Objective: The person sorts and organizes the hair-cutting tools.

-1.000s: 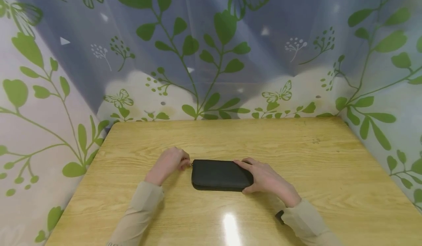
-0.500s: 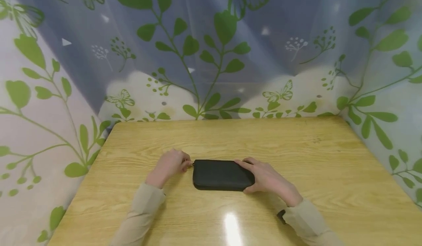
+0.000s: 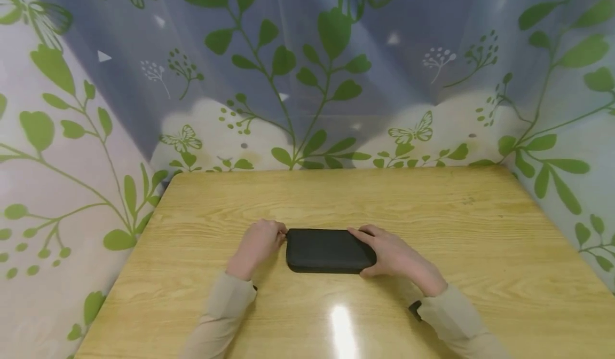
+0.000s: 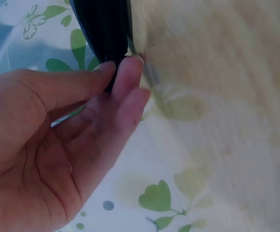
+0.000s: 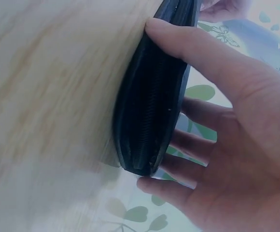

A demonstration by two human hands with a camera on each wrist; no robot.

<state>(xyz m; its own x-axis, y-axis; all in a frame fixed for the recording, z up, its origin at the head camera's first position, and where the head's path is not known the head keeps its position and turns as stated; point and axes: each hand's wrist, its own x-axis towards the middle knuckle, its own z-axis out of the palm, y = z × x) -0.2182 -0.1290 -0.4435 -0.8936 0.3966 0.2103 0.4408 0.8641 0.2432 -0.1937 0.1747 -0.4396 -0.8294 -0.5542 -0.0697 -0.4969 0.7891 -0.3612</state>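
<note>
A black zip-around wallet (image 3: 326,251) lies flat on the wooden table, long side running left to right. At its far left corner my left hand (image 3: 259,244) pinches something small. In the left wrist view, thumb and forefinger of the left hand (image 4: 77,121) close on a dark bit at the wallet's (image 4: 104,29) end, likely the zipper pull; the fingers mostly hide it. My right hand (image 3: 396,257) grips the other end, thumb on the near edge and fingers along the far edge. The right wrist view shows a closed zipper line along the wallet's (image 5: 147,106) edge.
The wooden table (image 3: 230,193) extends around the wallet on all sides. Curtains (image 3: 307,81) printed with leaves and butterflies hang behind it and at both sides. A bright light reflection (image 3: 343,329) lies on the tabletop near the front.
My left hand has come slightly closer to the wallet's corner and turned a little, so the metallic bit at its fingertips is now hidden. The right hand keeps its grip. The head view shifted slightly.
</note>
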